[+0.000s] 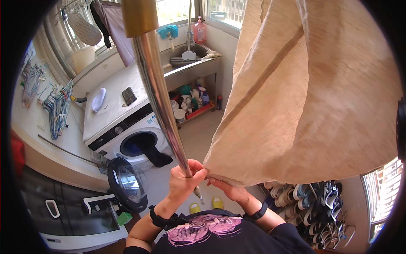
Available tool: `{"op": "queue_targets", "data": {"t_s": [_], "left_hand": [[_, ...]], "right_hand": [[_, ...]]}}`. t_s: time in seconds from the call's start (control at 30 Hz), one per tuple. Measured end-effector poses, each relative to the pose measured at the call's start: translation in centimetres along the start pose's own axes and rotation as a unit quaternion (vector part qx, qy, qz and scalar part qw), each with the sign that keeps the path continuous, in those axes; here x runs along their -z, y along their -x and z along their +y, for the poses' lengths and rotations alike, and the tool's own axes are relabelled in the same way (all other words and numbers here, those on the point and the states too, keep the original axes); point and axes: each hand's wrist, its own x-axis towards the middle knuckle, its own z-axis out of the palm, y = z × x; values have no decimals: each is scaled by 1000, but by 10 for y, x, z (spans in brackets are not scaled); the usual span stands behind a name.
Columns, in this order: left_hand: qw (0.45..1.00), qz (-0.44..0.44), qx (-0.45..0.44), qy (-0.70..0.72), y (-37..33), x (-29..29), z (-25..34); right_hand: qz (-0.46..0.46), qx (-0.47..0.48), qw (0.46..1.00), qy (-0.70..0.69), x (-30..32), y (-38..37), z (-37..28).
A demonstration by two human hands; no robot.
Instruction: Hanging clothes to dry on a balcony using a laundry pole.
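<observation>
I stand on a pale tiled floor [198, 135] in a narrow laundry balcony, with windows along the far wall. A white front-loading washing machine [127, 127] sits to my left, its round glass door [127, 184] swung open and a dark garment [154, 154] spilling from the drum. Beyond it is a steel sink [190, 63] with bottles crowded underneath, and bundles of wire hangers [57, 108] hang on the left wall.

My left hand [182, 180] is closed around the long shiny metal pole [163, 101], which rises toward a brass-coloured sleeve cut off by the top edge. My right hand [226, 189] pinches the lower hem of the large beige woven cloth [308, 93]; its fingers are mostly tucked behind the fabric, so their exact hold is hard to make out. The cloth fills the upper right and hides whatever it hangs from.

A rack of sandals and shoes [315, 205] crowds the right side, a pair of yellow slippers [206, 206] lies by my feet, and the open door narrows the floor on the left.
</observation>
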Motion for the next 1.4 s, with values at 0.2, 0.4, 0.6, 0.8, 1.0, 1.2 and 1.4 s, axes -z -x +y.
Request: {"op": "queue_targets", "data": {"t_s": [0.2,0.4,0.6,0.8,1.0,1.2,1.4], "left_hand": [[1000,-3,-6,28,6,4,0],[1000,25,-11,-4,6,11,-13],[996,77,-34,11,3,18,-23],[998,8,-65,7,19,36,-42],[968,-226,-107,-6,19,29,-55],[907,-418,-45,-37,26,-7,-34],[834,-503,-174,-144,41,-32,-39]], "right_hand": [[-16,2,994,-111,-2,-5,12],[-21,-35,986,-163,-7,-6,16],[48,-29,980,-191,9,-6,39],[-39,-115,992,11,20,9,70],[-131,43,948,287,-17,32,56],[91,11,947,307,-36,71,66],[344,11,919,194,-23,174,36]]}}
